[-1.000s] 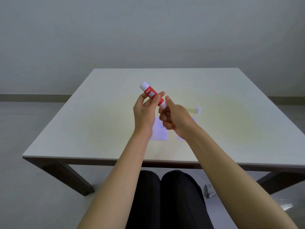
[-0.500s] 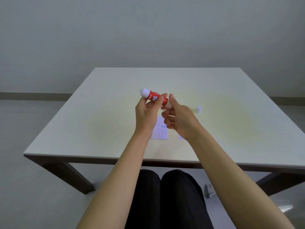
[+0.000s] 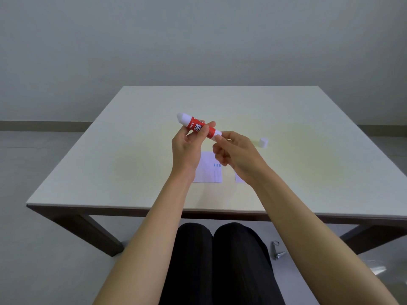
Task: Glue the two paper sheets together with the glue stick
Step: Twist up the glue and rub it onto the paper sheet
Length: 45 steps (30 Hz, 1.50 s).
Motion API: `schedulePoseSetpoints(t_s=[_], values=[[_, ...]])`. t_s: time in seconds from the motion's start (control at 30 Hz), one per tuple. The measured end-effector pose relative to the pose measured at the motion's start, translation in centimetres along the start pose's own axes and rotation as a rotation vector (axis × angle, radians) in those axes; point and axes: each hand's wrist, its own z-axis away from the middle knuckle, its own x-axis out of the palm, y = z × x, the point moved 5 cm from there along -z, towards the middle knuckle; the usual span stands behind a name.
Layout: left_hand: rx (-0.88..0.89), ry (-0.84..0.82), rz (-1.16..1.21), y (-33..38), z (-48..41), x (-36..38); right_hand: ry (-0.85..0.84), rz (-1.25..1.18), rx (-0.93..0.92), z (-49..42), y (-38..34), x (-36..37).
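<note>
A red and white glue stick (image 3: 196,126) hangs above the table, tilted, its uncapped white tip up and to the left. My left hand (image 3: 187,148) grips its red body. My right hand (image 3: 235,155) pinches the white base end with thumb and fingers. Its white cap (image 3: 263,142) lies on the table to the right. Below my hands one white paper sheet (image 3: 209,171) with small blue marks lies flat. A second sheet (image 3: 239,178) to its right is mostly hidden by my right wrist.
The pale table (image 3: 308,172) has its front edge just beyond my knees. A small metal clip (image 3: 277,249) lies on the floor below the table, right of my legs. A grey wall stands behind.
The glue stick has tilted flatter, its tip swinging down to the left, then lifted slightly. My right fingers have shifted on its base end. Both hands stay in place.
</note>
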Motion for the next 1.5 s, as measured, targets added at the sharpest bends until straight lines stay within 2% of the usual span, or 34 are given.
schedulePoseSetpoints(t_s=[0.1, 0.17, 0.33, 0.37, 0.47, 0.6, 0.67, 0.8, 0.83, 0.9, 0.97, 1.07, 1.2, 1.3, 1.4, 1.5], values=[[-0.012, -0.031, -0.005, -0.3, 0.2, 0.1, -0.009, -0.011, 0.218, -0.1, 1.0, 0.4], [-0.015, -0.056, -0.018, -0.5, 0.4, 0.3, 0.018, -0.02, 0.271, -0.2, 1.2, 0.3], [0.0, -0.036, -0.043, -0.3, 0.1, 0.1, 0.045, 0.178, -0.06, -0.3, 0.6, -0.1], [-0.007, -0.045, -0.042, -0.4, 0.1, 0.1, 0.047, 0.201, -0.077, -0.4, 0.7, -0.1], [-0.026, -0.064, -0.053, -0.9, 0.4, 0.2, 0.045, 0.126, 0.075, -0.8, 1.5, 0.0], [-0.036, -0.114, -0.058, -1.2, 0.5, 0.4, 0.057, -0.275, 0.368, -0.6, 2.6, 0.3], [-0.04, -0.121, -0.04, -1.1, 0.4, 0.3, -0.007, -0.276, 0.346, -0.5, 2.6, 0.2], [-0.006, -0.224, -0.086, -1.5, -0.1, 0.1, -0.122, -0.337, 0.169, -0.4, 1.3, 0.5], [0.005, -0.256, -0.172, -1.7, -0.4, -0.3, -0.086, -0.364, 0.139, -0.5, 1.0, 0.2], [0.043, -0.292, -0.492, -2.3, -1.1, -2.2, 0.047, -0.392, 0.103, -1.0, 0.6, -1.4], [0.075, -0.368, -0.814, -3.0, -1.7, -4.7, 0.166, -0.293, 0.074, -1.5, 0.4, -3.7], [0.028, -0.55, -1.065, -4.5, -1.8, -6.7, 0.261, -0.014, 0.053, -2.0, 0.8, -5.5], [0.042, -0.669, -1.119, -5.1, -2.7, -5.7, 0.212, 0.257, -0.046, -2.4, 1.4, -3.6], [0.07, -0.757, -1.312, -5.9, -2.9, -5.3, 0.184, 0.493, -0.11, -2.5, 1.7, -2.2], [0.065, -0.782, -1.375, -6.6, -3.0, -5.7, 0.196, 0.668, -0.161, -2.7, 2.0, -1.6], [0.062, -0.782, -1.357, -6.8, -3.1, -5.8, 0.135, 0.858, -0.249, -2.3, 2.1, -0.4]])
